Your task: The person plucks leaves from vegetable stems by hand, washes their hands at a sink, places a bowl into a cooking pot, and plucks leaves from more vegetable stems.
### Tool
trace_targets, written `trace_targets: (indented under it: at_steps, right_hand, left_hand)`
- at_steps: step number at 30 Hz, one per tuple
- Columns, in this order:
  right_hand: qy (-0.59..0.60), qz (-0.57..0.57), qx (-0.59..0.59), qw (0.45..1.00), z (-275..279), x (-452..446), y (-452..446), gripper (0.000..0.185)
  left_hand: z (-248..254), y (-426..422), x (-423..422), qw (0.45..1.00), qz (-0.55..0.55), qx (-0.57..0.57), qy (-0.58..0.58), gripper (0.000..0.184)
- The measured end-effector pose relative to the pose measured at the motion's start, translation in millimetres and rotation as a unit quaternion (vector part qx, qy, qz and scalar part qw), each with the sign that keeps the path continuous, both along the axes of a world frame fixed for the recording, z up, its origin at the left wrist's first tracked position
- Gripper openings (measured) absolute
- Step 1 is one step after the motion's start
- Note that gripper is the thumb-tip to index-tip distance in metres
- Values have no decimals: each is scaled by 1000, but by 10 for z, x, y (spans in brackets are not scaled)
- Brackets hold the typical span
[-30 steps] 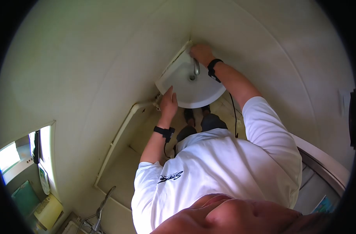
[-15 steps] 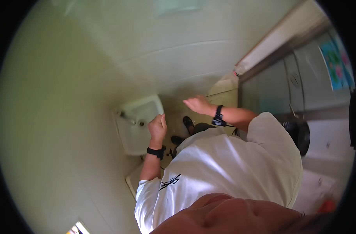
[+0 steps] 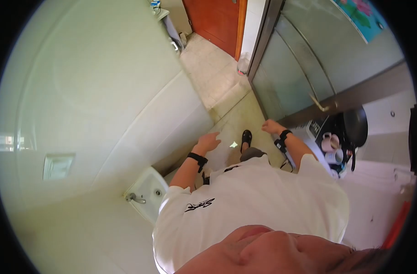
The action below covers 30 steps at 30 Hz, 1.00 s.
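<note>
My left hand (image 3: 208, 142) hangs in the air in front of my body, its fingers loosely apart and nothing held. A black band circles that wrist. My right hand (image 3: 272, 127) is held out on the other side, fingers loosely bent, with no object visible in it. It also has a black band on the wrist and is nearest to the frosted glass door (image 3: 304, 59), apart from it. Between and below the hands, one dark shoe (image 3: 246, 137) shows on the floor (image 3: 231, 121).
A white washbasin (image 3: 146, 189) with a faucet (image 3: 134, 198) sits at lower left, below a wall switch (image 3: 58, 166). Pink (image 3: 330, 142) and white (image 3: 335, 156) mugs and a black pan (image 3: 355, 125) are at right. A doorway ahead leads toward a red-brown door (image 3: 213, 23).
My view has swung from the basin toward the doorway. The basin now lies lower left and behind my left hand. My left fist has loosened, and both hands have moved to the right in view.
</note>
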State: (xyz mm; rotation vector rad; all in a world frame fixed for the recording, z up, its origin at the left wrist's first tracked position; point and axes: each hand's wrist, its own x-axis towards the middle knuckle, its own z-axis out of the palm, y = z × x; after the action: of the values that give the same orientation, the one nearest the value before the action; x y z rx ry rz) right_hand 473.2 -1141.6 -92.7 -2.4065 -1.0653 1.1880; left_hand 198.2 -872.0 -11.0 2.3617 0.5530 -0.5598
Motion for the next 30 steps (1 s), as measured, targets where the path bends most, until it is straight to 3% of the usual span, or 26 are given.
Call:
trace_targets:
  at_steps: [5, 8, 12, 16, 18, 21, 24, 26, 30]
  right_hand:
    - [42, -49, 16, 998, -548, 898, 317, 33]
    - [-26, -44, -87, 995, -418, 1294, 617, 31]
    - [-14, 11, -111, 994, -449, 1852, 1135, 32]
    - [-15, 29, -82, 996, -383, 2379, 1754, 32]
    - [-22, 42, -21, 999, -282, 2645, 2027, 30]
    - [-58, 47, -21, 997, -176, 3006, 2475, 32]
    - [-41, 97, -30, 994, -592, 3515, 2913, 35]
    - [-85, 105, 26, 990, -580, 3725, 3163, 32]
    - [9, 164, 65, 984, -653, 4159, 3687, 31]
  left_hand:
    - [-356, -79, 1436, 999, -43, -33, 0, 44]
    - [-289, -33, 2142, 999, -49, 4, 17, 45]
    - [-323, 183, 2821, 1000, -19, 16, -11, 40]
    - [-259, 624, 3483, 999, -25, 29, 15, 35]
    - [-189, 888, 3802, 992, -67, 83, 74, 42]
    - [-505, 1388, 4060, 995, -38, 89, 27, 31]
    - [-814, 1999, 4256, 997, 9, 72, 9, 26]
    - [-922, 2428, 4326, 995, 37, 64, 74, 28]
    - [-1177, 3168, 4260, 985, 108, 43, 126, 34]
